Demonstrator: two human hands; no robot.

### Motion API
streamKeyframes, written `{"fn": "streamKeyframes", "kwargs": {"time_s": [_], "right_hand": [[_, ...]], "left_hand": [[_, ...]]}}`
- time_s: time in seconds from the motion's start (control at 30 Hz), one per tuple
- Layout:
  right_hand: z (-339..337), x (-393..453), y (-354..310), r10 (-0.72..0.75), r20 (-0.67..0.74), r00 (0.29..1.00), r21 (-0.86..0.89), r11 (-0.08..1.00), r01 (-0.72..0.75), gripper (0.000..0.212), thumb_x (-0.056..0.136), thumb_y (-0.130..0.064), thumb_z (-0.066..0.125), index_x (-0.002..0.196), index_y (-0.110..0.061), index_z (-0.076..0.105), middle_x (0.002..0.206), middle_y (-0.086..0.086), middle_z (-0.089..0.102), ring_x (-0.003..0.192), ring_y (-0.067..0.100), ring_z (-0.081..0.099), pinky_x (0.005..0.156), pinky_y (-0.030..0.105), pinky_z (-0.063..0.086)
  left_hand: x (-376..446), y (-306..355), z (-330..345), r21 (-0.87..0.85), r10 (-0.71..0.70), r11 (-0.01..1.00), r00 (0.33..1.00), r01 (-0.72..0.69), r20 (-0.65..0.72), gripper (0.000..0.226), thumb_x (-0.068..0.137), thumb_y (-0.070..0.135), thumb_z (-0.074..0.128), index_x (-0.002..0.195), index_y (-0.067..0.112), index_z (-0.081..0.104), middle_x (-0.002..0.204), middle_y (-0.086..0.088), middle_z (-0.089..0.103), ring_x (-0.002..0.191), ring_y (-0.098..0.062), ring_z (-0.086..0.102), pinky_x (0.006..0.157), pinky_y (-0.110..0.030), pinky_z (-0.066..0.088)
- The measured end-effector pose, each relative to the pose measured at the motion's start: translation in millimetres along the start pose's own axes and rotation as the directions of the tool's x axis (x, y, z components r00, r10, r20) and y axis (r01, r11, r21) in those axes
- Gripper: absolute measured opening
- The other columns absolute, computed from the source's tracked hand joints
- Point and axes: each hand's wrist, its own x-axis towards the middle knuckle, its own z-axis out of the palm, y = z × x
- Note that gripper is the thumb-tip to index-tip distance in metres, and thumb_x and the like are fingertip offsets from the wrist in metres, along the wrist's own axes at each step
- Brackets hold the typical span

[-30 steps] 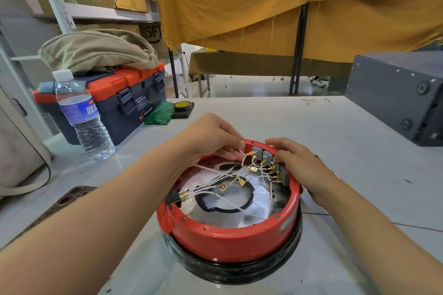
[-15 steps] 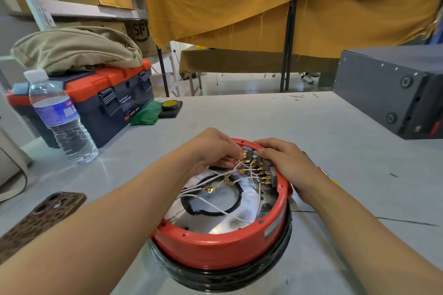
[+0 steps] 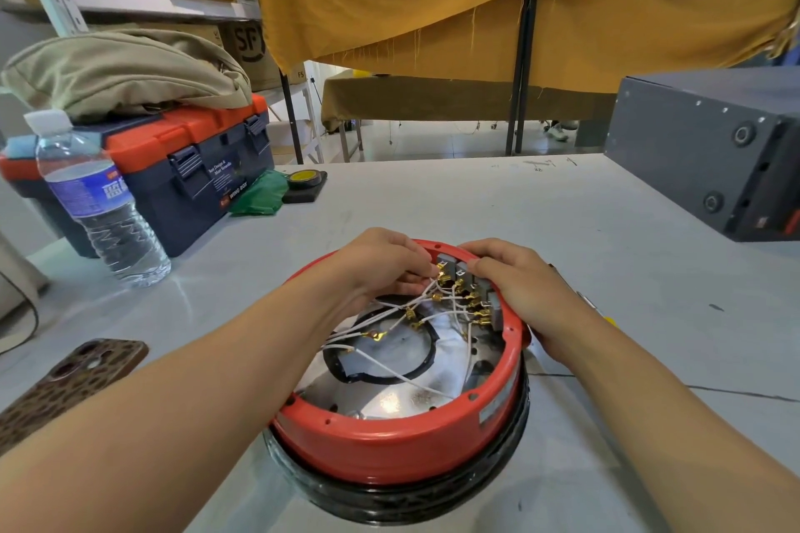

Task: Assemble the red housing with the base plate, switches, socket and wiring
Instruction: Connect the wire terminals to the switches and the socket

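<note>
Red housing wall hides both hands' fingers among wiring.

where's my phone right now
In the head view, the phone lies flat on the table at the near left, beside the left forearm, nearer than the water bottle.

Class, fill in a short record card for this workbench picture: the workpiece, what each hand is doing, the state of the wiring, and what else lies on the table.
Workpiece: round red plastic housing, open side up, on a black ring base
Inside: shiny metal base plate
Left hand: fingers among the white wires at the far rim
Right hand: resting over the grey switches on the far right rim
Wiring: loose, brass terminals showing
Also on table: clear water bottle, navy and orange toolbox, leopard-print phone, grey metal box
</note>
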Motion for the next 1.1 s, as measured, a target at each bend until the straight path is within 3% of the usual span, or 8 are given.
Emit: {"fn": "streamKeyframes", "kwargs": {"time_s": [0.13,0.3,0.53,0.6,0.73,0.87,1.03,1.1], "right_hand": [[0.7,0.0,0.3,-0.015,0.004,1.000,0.009,1.000,0.015,0.022,0.091,-0.014,0.052,0.093,-0.030,0.067,0.081,-0.007,0.070,0.060,-0.002,0.064,0.051,0.011,0.047],[0.2,-1.3,-0.1,-0.006,0.034,0.999,0.034,0.999,0.005,0.030,0.093,-0.015,0.049,0.115,-0.029,0.064,0.097,-0.010,0.069,0.070,-0.002,0.067,0.057,0.010,0.049],[0.0,-2.5,-1.7,0.015,0.037,0.999,0.024,1.000,-0.016,0.032,0.094,-0.016,0.047,0.119,-0.029,0.064,0.098,-0.009,0.070,0.068,0.000,0.067,0.057,0.010,0.051],[-0.2,-2.7,-2.1,0.015,0.033,0.999,0.019,1.000,-0.015,0.032,0.094,-0.016,0.047,0.119,-0.028,0.064,0.091,-0.010,0.070,0.063,-0.002,0.066,0.054,0.010,0.050],[-0.4,-4.1,-3.7,0.010,0.039,0.999,0.001,1.000,-0.010,0.031,0.096,-0.015,0.045,0.116,-0.028,0.064,0.060,-0.018,0.066,0.048,-0.004,0.060,0.044,0.009,0.044],[-0.2,-2.8,-2.7,0.011,0.024,1.000,-0.041,0.999,-0.010,0.032,0.095,-0.018,0.046,0.118,-0.031,0.064,0.091,-0.005,0.071,0.070,0.010,0.068,0.056,0.014,0.051],[-0.4,-2.5,-2.2,0.008,0.022,1.000,-0.037,0.999,-0.007,0.031,0.096,-0.017,0.045,0.116,-0.030,0.063,0.064,-0.010,0.066,0.049,-0.001,0.057,0.044,0.012,0.044],[-0.9,-1.5,-1.5,0.006,0.020,1.000,-0.045,0.999,-0.005,0.031,0.095,-0.017,0.046,0.117,-0.030,0.063,0.074,-0.002,0.068,0.053,0.001,0.059,0.046,0.011,0.046]], "left_hand": [[0.4,-0.5,1.3,-0.022,0.012,1.000,1.000,-0.011,0.003,0.016,0.078,-0.010,0.065,0.074,0.005,0.060,0.061,-0.008,0.059,0.045,-0.008,0.057,0.050,-0.015,0.053],[0.5,-0.9,2.6,-0.033,0.015,0.999,1.000,-0.015,0.008,0.015,0.078,-0.009,0.066,0.075,0.004,0.059,0.060,-0.007,0.059,0.044,-0.008,0.057,0.052,-0.015,0.053],[2.8,-1.3,3.4,-0.046,0.026,0.999,0.999,-0.026,-0.019,0.016,0.076,-0.009,0.068,0.073,0.005,0.060,0.066,-0.010,0.064,0.050,-0.010,0.061,0.053,-0.016,0.054],[3.7,-1.5,3.2,-0.045,0.028,0.999,0.999,-0.029,-0.025,0.016,0.075,-0.009,0.068,0.073,0.005,0.061,0.065,-0.009,0.065,0.051,-0.010,0.062,0.053,-0.016,0.054],[4.7,-2.4,3.8,-0.047,0.034,0.998,0.999,-0.035,-0.037,0.016,0.075,-0.009,0.069,0.073,0.005,0.061,0.064,-0.009,0.066,0.053,-0.011,0.063,0.055,-0.017,0.055],[5.8,-1.0,5.4,-0.039,0.040,0.998,0.998,-0.042,-0.047,0.015,0.075,-0.009,0.068,0.073,0.004,0.061,0.063,-0.008,0.065,0.050,-0.009,0.062,0.051,-0.015,0.052],[5.2,-0.9,4.3,0.017,0.070,0.997,0.997,-0.070,-0.028,0.014,0.077,-0.008,0.067,0.074,0.005,0.062,0.060,-0.006,0.064,0.047,-0.006,0.060,0.051,-0.015,0.051],[4.5,-1.0,3.2,0.063,0.097,0.993,0.995,-0.095,-0.019,0.015,0.077,-0.007,0.067,0.074,0.006,0.062,0.059,-0.004,0.063,0.047,-0.005,0.059,0.050,-0.015,0.050]]}}
